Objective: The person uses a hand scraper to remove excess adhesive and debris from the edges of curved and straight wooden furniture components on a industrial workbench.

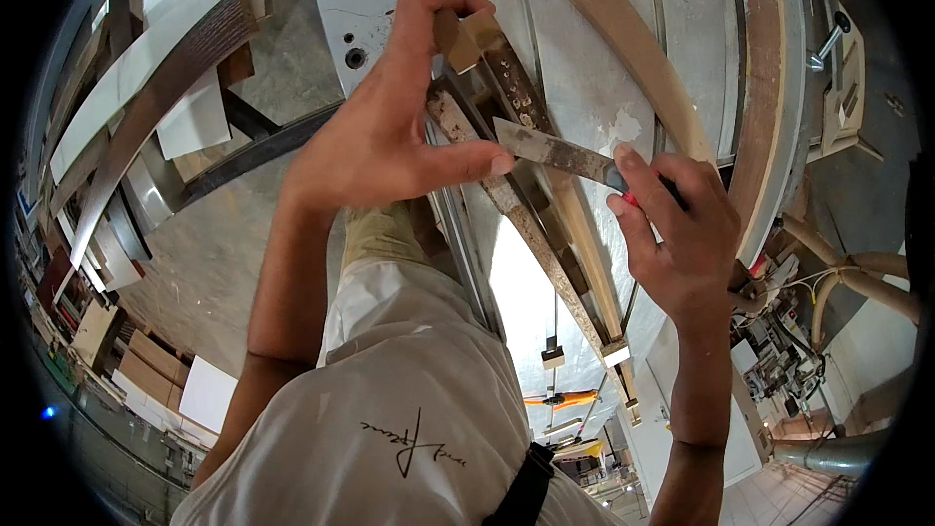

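Note:
A knife with a stained, angled blade is held in my right hand. Its blade points left across a long, narrow wooden frame, close to the thumb of my left hand. Short wooden blocks sit between the frame's two rails, and the left rail is speckled and rough on top. My left hand reaches around the frame's far end, fingers curled behind the end block, thumb stretched over the rail. Its index finger is raised, and the lower fingers are partly hidden. Whether the blade touches the wood I cannot tell.
Under the frame lies a grey metal machine table with slots. A curved wooden strip crosses it at the far right. More curved panels are stacked at the left. Pipes and cluttered equipment stand at the right.

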`<state>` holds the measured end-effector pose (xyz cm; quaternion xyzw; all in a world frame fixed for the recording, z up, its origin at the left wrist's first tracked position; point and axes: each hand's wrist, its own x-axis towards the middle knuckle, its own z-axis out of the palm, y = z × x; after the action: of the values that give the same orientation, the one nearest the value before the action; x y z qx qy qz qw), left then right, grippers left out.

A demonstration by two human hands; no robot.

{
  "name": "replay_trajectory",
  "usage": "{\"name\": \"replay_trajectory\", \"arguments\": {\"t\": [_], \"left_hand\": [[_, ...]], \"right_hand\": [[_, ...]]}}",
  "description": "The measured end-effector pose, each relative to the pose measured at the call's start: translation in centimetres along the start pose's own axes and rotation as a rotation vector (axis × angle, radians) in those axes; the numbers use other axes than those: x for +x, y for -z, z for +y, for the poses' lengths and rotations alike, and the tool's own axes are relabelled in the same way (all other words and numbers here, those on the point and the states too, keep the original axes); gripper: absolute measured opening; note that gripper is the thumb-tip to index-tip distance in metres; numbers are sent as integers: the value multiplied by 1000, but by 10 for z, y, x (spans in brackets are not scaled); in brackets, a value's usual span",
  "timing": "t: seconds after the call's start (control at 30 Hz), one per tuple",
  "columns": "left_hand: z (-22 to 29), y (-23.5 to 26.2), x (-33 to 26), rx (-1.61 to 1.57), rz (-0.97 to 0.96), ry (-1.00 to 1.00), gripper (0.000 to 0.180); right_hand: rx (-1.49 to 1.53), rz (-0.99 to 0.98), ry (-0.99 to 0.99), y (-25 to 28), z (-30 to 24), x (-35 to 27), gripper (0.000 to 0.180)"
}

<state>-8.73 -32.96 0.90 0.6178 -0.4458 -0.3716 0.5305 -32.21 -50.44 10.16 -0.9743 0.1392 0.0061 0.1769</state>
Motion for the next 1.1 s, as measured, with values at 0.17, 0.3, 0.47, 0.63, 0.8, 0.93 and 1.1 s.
{"name": "replay_trajectory", "arguments": {"t": [0.17, 0.3, 0.47, 0.63, 0.8, 0.93, 1.1], "left_hand": [[2, -1, -1, -10, -6, 18, 122], [1, -2, -1, -15, -4, -5, 121], [2, -3, -2, -14, 7, -7, 117], [1, -6, -1, 0, 40, -26, 115], [-5, -7, -2, -31, 57, -47, 114], [-4, -6, -2, -29, 50, -47, 113], [-9, -5, -2, -1, 48, -81, 113]], "right_hand": [[499, -98, -294, 5, 8, -6, 36], [1454, -11, -810, 7, 15, -15, 47], [1571, 18, -1008, 1, 21, -22, 55], [1829, 211, -1155, -2, 9, -21, 51], [1744, 38, -1070, 0, 6, -32, 49], [1643, 10, -988, 6, -5, -24, 44], [1540, -14, -944, 10, -10, -16, 45]]}}
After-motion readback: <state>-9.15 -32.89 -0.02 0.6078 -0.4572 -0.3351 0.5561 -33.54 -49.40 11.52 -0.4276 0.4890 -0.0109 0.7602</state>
